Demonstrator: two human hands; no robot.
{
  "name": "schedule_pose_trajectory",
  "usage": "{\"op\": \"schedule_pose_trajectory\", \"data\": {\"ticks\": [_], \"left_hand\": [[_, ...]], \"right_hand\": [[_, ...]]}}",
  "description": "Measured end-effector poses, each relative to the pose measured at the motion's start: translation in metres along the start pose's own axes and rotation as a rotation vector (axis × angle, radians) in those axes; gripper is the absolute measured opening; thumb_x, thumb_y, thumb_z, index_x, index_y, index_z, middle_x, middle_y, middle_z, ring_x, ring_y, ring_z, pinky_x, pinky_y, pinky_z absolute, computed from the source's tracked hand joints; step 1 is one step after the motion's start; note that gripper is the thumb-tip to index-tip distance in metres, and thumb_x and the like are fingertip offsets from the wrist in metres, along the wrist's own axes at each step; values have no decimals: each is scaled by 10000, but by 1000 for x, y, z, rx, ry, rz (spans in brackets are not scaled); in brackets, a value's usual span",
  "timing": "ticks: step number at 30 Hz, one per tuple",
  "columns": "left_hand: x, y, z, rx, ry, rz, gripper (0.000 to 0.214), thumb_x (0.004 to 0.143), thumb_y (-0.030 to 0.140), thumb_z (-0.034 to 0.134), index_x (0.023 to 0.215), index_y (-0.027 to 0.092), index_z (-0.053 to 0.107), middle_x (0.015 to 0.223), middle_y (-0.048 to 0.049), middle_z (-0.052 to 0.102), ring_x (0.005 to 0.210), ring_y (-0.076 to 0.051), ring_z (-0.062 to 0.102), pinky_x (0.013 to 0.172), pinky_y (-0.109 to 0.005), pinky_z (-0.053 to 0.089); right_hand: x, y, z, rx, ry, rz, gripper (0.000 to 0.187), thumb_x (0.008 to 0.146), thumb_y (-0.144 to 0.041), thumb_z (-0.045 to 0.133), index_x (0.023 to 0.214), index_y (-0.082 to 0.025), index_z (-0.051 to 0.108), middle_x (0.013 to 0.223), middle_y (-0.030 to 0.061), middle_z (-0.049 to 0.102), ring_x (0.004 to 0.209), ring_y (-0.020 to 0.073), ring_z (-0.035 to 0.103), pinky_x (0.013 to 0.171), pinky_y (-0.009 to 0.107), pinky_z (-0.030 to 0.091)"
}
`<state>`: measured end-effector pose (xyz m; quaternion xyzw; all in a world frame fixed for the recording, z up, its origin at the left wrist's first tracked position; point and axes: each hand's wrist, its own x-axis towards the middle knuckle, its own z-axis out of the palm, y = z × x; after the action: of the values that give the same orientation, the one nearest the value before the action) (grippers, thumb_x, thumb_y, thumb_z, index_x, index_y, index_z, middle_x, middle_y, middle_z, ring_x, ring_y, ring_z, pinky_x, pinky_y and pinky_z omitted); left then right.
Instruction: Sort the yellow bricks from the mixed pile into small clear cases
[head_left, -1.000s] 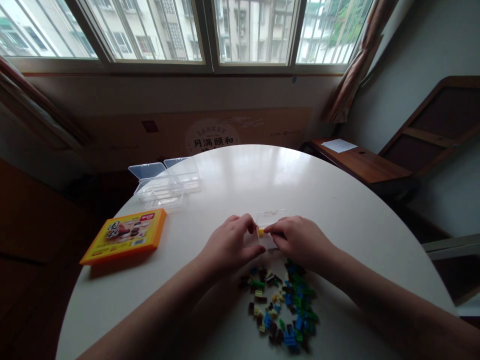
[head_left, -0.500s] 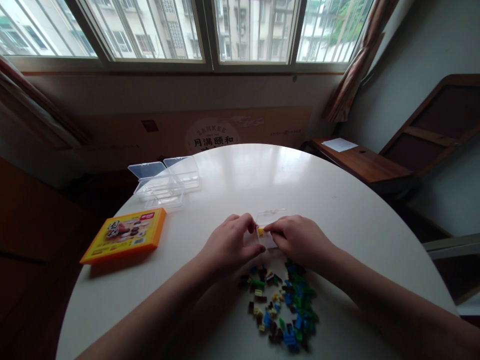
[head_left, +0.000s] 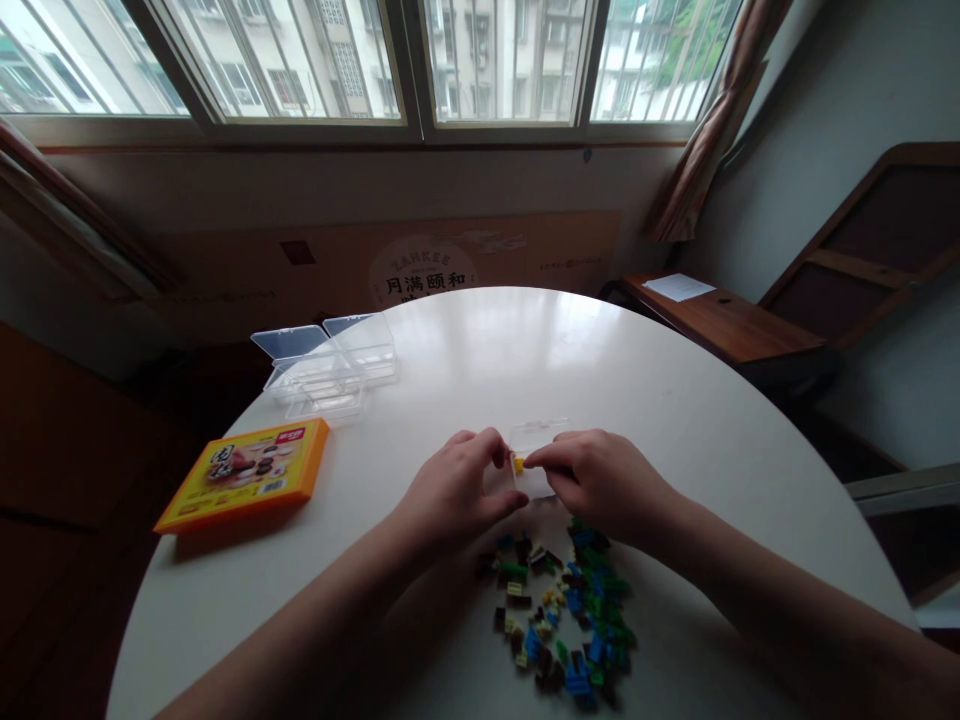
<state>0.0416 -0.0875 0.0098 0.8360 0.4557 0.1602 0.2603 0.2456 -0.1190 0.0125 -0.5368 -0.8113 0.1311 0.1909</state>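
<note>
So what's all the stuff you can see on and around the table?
table: one, white, round, in the middle.
small bricks: a heap, blue, green, yellow and dark, near edge, just below the hands.
yellow brick: one, between the fingertips of both hands.
small clear box: one, see-through, at the hands.
clear boxes: a few, see-through, lids open, far left.
orange box: one, flat, left side.
paper: one sheet, white, on the brown side table at right.
window: behind, with bars.
curtain: brownish, right of the window.
left hand: at the small clear box.
right hand: pinching the yellow brick.
</note>
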Motion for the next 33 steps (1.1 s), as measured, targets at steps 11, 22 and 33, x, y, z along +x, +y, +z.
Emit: {"op": "schedule_pose_trajectory", "data": {"ticks": [11,22,33], "left_hand": [[-3,0,-4,37,-11,11,298,748,392,704,949,222,563,969,-54,638,911,-241,595,788,-371,475],[-24,42,-8,347,-88,4,253,923,347,513,1124,321,665,938,-31,686,752,-209,644,616,-310,455],[-14,31,3,456,-100,39,223,935,257,509,1008,332,705,940,-21,677,791,-211,637,588,-291,432]], "right_hand": [[0,5,-6,53,-43,-30,360,825,-148,549,1013,-356,775,946,-28,769,817,171,690,744,304,512],[-7,18,-49,193,-51,50,192,837,-234,595,878,-275,777,721,-17,720,591,125,611,549,230,447],[1,34,-30,167,51,168,594,817,-399,659,1384,-273,534,1040,72,672,771,184,618,649,291,489]]}}
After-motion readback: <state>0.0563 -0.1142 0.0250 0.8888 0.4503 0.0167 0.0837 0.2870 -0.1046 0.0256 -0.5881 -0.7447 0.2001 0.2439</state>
